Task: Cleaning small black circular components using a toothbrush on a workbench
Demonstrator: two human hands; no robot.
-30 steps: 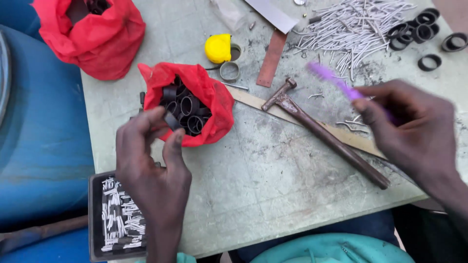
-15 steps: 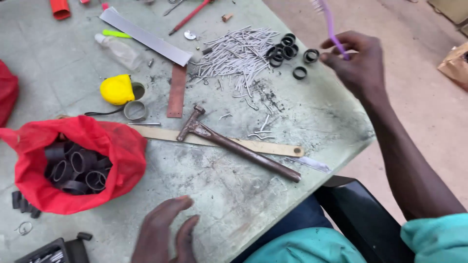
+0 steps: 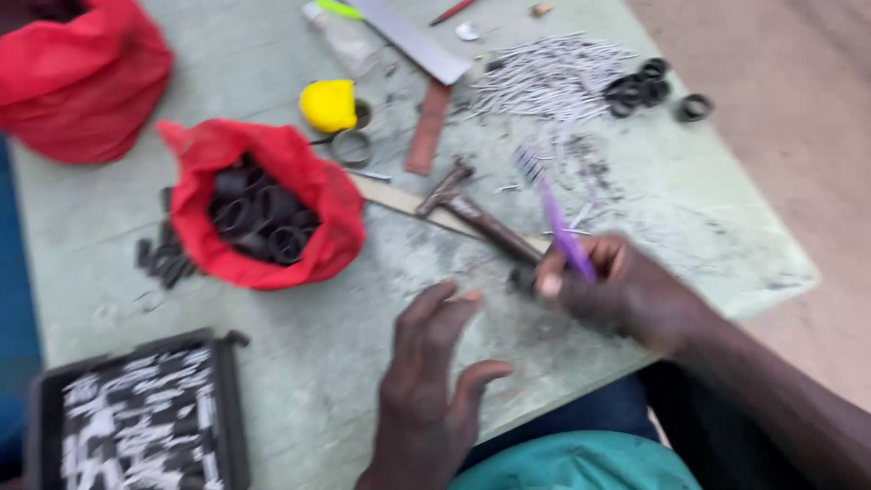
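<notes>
Gripping a purple toothbrush [image 3: 558,222] in closed fingers, the right hand [image 3: 626,295] hangs above the rusty hammer [image 3: 481,218] at the table's [image 3: 689,209] near edge, a small dark ring [image 3: 522,279] seemingly pinched beneath; blur hides the hold. Left hand [image 3: 435,381] hovers spread, empty. Judged step: brushing a ring clean; steadying it likely comes next. Packages: red bag [image 3: 263,213] of black rings at centre-left, second red bag [image 3: 82,73] top left, black tray [image 3: 141,417] bottom left.

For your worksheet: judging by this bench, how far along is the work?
Done: some black rings lie loose by the nails. In hand: right hand holds a purple brush and apparently a small dark piece; left hand hovers open. Left: the red bag holds many rings.
</notes>
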